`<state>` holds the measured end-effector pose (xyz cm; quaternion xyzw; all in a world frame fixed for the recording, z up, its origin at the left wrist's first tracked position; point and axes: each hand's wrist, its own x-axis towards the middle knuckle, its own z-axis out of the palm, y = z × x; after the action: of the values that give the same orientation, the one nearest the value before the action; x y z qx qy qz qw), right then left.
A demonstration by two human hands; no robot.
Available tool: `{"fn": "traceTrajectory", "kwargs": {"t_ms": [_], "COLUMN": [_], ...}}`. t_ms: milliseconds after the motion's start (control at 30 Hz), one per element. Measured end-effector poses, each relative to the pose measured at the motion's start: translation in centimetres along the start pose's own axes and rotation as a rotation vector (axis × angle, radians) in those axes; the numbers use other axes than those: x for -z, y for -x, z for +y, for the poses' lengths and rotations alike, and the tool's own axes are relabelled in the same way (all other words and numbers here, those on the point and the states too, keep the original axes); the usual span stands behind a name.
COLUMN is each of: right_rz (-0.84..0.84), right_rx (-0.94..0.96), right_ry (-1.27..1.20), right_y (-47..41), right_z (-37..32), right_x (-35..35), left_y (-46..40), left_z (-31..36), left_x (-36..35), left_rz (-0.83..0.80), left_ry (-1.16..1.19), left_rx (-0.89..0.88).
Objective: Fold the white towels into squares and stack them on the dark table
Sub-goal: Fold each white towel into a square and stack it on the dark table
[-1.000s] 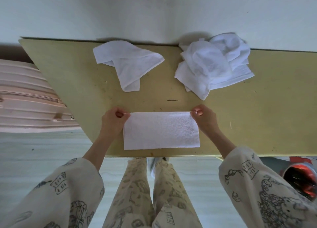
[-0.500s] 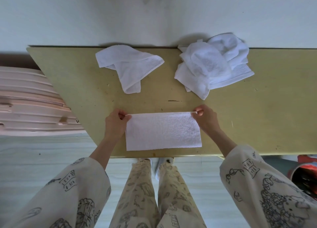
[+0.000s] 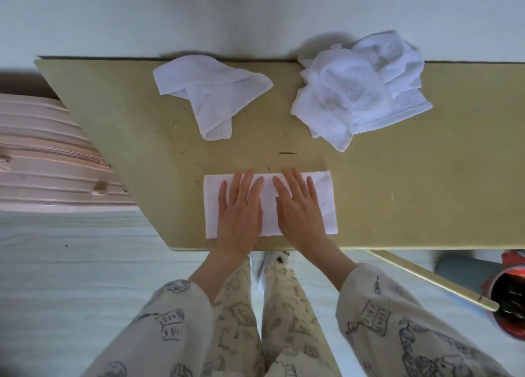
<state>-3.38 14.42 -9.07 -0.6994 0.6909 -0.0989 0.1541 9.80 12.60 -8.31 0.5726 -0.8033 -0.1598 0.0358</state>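
White terry, folded once into a long rectangle: the half-folded towel [image 3: 322,197] lies flat at the near edge of the table [image 3: 397,195], long side left to right. Left hand [image 3: 240,209] and right hand [image 3: 298,209] both lie palm down on it, side by side near its middle, fingers straight and slightly spread, pointing away from the body. Neither hand grips anything; flat pressing contact only. Step looks like smoothing the first fold. The towel's left and right ends stick out uncovered past the hands. Next move, by my read: take one short end, likely two corners pinched, and bring it across onto the other end to make a square, edges lined up, then press again. No finished stack in view yet. At the far edge sit one loose crumpled towel [image 3: 213,95] left of centre and a heap of crumpled towels [image 3: 358,90] to its right, the two apart, both well clear of the hands and unfolded. The table top reads olive-tan here, not very dark. Pink ribbed suitcase [image 3: 48,155] stands at the left beside the table; red bin [image 3: 508,297] low right on the floor. Patterned sleeves and trousers fill the bottom.
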Motion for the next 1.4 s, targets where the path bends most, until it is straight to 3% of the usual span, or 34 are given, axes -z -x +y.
{"fn": "traceTrajectory", "kwargs": {"t_ms": [200, 567, 633, 767, 833, 967, 1200, 1400], "right_rz": [-0.034, -0.123, -0.105, -0.072, -0.066, -0.064, -0.067, -0.084], "right_rx": [-0.016, -0.072, -0.067, 0.042, 0.051, 0.015, 0.034, 0.02], "right_ry": [0.133, 0.263, 0.237, 0.162, 0.154, 0.19, 0.207, 0.196], "right_y": [1.7, 2.0, 2.0, 1.3, 0.2, -1.0, -0.7, -0.7], "right_z": [3.8, 4.4, 3.4, 0.1, -1.6, -2.0, -1.4, -1.4], "right_x": [-1.6, -1.2, -0.7, -0.7, -1.3, -2.8, -3.4, -3.4], "left_y": [1.2, 1.6, 1.7, 1.6, 1.3, 0.7, -0.8, -0.7], "left_z": [-4.1, -5.1, -4.8, -4.7, -4.8, -4.8, -4.5, -4.2], "left_x": [-2.4, -1.9, -0.9, 1.1, 1.7, 2.0, 3.1, 4.2], "left_rz": [-0.013, -0.026, 0.063, 0.261, 0.227, 0.107, -0.09, -0.082], "left_ry": [-0.111, -0.028, 0.125, 0.306, 0.34, 0.367, 0.343, 0.498], "left_rx": [-0.017, 0.056, 0.183, 0.633, 0.758, 0.833, 0.87, 0.775]}}
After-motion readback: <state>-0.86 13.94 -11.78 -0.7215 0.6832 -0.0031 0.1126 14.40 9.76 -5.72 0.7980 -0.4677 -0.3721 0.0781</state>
